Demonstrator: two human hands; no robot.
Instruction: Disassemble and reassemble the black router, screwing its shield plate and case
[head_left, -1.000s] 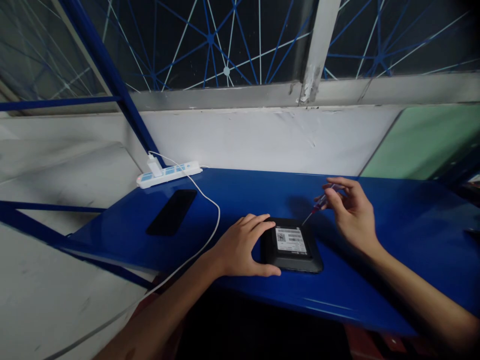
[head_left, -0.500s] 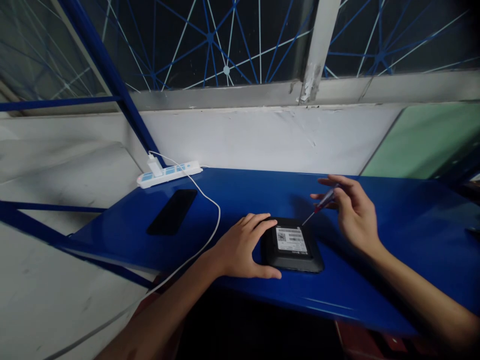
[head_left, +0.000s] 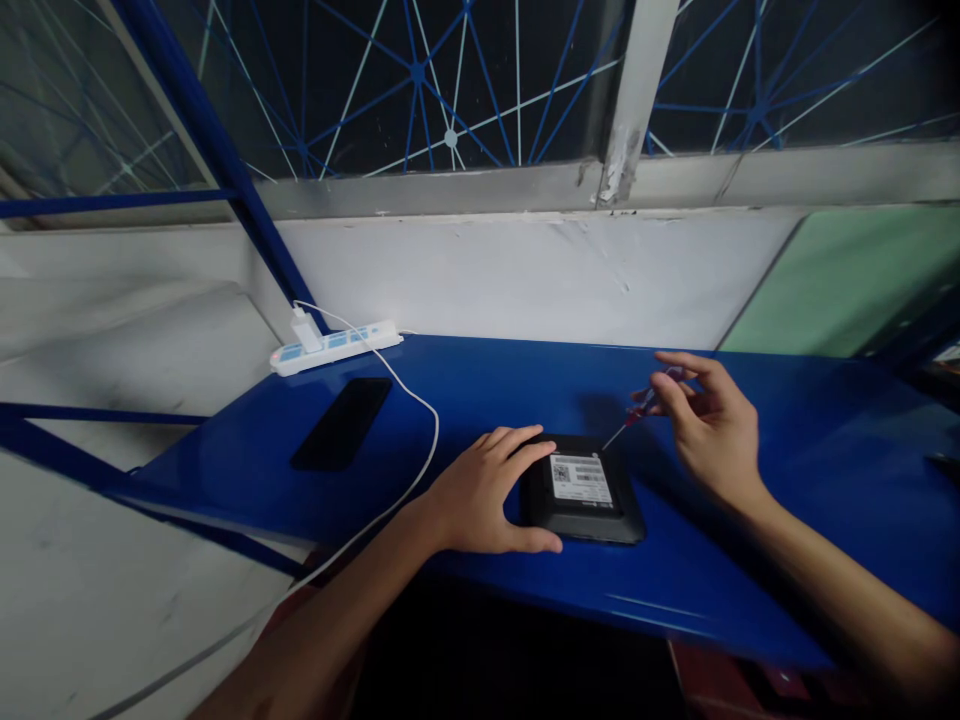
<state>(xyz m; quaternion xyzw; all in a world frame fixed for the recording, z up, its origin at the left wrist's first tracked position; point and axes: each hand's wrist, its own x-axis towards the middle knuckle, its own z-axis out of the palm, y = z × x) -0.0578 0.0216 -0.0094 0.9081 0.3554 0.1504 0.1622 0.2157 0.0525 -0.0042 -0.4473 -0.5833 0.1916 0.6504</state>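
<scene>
A black electronic box [head_left: 549, 522] with rounded corners lies on the blue table, a white label with a printed code [head_left: 581, 479] on its upper face. My left hand [head_left: 480, 497] clasps its left side, fingers over the far edge and thumb along the near edge. Held in my right hand [head_left: 712, 425] is a screwdriver [head_left: 637, 409] with a clear and red handle, pinched between thumb and fingers. Its thin shaft slants down to the left, the tip at the box's far right part by the label corner. Whether the tip sits in a screw is too small to tell.
A black phone [head_left: 342, 423] lies on the blue table [head_left: 495, 380] to the left. Behind it stands a white power strip [head_left: 341, 347] with a plugged-in charger [head_left: 306, 330]. The charger's white cable [head_left: 436, 425] loops across the table to the near left. A green panel [head_left: 847, 280] leans at the back right.
My right hand's fingers have shifted around the screwdriver handle, the index finger stretching further over its top. The screwdriver tip stays at about the same spot. My left hand and the box stay put.
</scene>
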